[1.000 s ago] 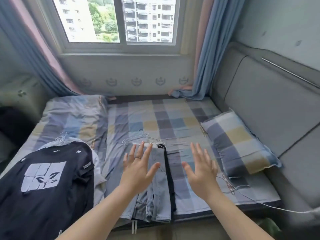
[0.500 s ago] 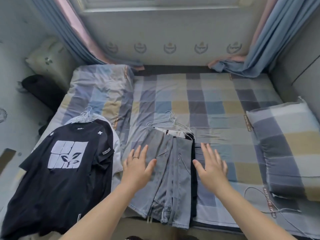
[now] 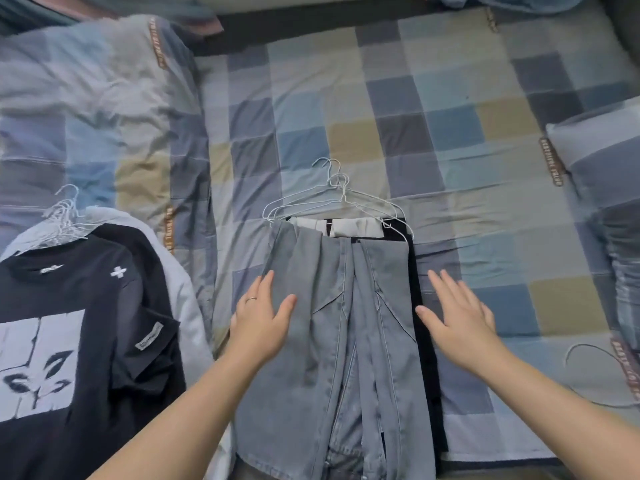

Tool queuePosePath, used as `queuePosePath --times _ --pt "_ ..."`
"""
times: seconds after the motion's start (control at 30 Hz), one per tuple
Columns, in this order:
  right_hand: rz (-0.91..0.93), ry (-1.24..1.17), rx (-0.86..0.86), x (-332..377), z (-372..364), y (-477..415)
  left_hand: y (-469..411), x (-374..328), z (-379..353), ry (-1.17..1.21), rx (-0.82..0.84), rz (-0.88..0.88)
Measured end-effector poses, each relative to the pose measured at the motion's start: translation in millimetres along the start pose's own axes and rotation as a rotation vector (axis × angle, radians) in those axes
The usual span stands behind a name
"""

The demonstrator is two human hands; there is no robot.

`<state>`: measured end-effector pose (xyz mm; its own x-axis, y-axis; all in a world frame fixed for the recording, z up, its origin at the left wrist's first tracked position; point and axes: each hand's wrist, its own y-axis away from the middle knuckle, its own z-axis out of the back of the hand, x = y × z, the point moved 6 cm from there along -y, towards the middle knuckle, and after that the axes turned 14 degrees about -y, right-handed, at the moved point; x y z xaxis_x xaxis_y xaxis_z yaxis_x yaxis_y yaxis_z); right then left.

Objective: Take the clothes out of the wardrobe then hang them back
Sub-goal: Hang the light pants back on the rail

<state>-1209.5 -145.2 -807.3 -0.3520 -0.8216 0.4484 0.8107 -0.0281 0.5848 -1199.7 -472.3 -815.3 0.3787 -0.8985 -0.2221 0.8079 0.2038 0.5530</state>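
Note:
Folded light-blue jeans lie on the checked bed sheet, stacked over dark and white garments on white wire hangers. My left hand rests flat on the jeans' left edge, fingers apart, a ring on one finger. Spread flat and holding nothing, my right hand lies just right of the pile, over the dark garment's edge. At the left, a black T-shirt with a white print tops a second pile on several wire hangers.
A checked quilt is bunched at the upper left. A matching pillow lies at the right edge. A thin white cable loops on the sheet near my right forearm. The bed's front edge runs along the bottom.
The view has tilted down and closer, so window and curtains have left the frame. Both hands have come down from above the pile to either side of the jeans.

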Motion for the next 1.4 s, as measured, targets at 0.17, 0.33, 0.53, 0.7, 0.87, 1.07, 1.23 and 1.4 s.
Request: queuePosePath --times 0.17,0.33,0.53,0.7,0.87,1.07,1.23,1.4 --pt "-0.120 -0.070 -0.001 -33.5 -50.9 -115.7 -120.8 20.8 -42.2 0.012 -0.008 -0.023" --pt "-0.222 -0.400 -0.095 -45.9 -75.8 -205.1 -214.9 22.1 -47.3 0.200 -0.120 0.010" --pt "-0.402 -0.834 -0.223 -59.3 -97.5 -256.2 -275.0 17.3 -44.0 0.347 -0.104 0.145" --pt "-0.500 -1.188 -0.204 -48.8 -94.2 -256.9 -298.1 13.5 -37.3 0.448 -0.007 0.221" --pt "-0.507 -1.373 -0.252 -47.5 -74.2 -246.6 -287.7 3.5 -39.2 0.433 -0.014 0.222" --pt "-0.484 -1.573 -0.328 -33.4 -24.0 -213.3 -263.2 -2.8 -10.4 0.719 -0.019 0.365" --pt "-0.407 -1.607 -0.281 7.2 29.2 -163.3 -221.4 -3.0 53.3 1.001 -0.058 0.517" --pt "-0.281 -1.579 -0.259 49.9 102.6 -95.5 -142.9 -9.1 142.2 1.077 -0.166 0.460"
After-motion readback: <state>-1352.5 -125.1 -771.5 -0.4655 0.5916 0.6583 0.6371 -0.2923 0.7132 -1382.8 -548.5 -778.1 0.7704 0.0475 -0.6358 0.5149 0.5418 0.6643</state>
